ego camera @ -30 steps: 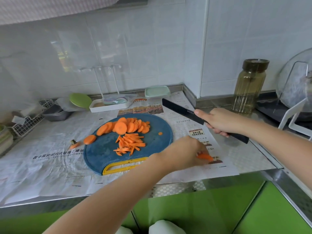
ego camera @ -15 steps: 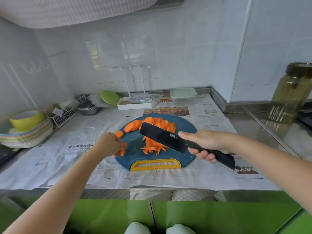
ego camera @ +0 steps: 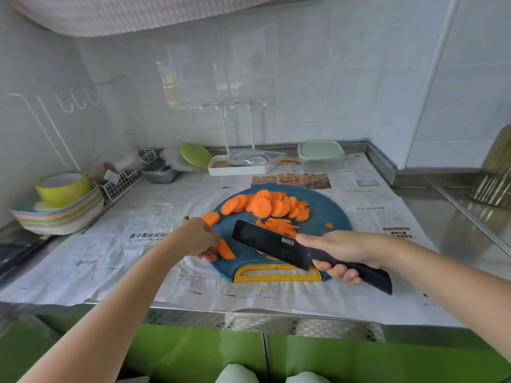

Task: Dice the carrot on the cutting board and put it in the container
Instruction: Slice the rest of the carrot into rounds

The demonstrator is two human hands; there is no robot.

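Note:
A round blue cutting board with a yellow handle lies on newspaper. Many orange carrot slices are piled at its far side, and thin carrot strips lie in the middle, partly hidden by the blade. My left hand pinches a carrot slice at the board's left front edge. My right hand grips the handle of a black cleaver, whose blade hovers over the board's front. A clear container with a pale green lid stands behind the board by the wall.
A carrot end piece lies at the board's left rim. A white drying rack tray, a green plate, a metal tin, a wire basket and stacked bowls line the back left. An amber glass jar stands far right.
My left hand carried a carrot slice from the newspaper right of the board across to the board's left front. The cleaver swung in over the board. The view turned left.

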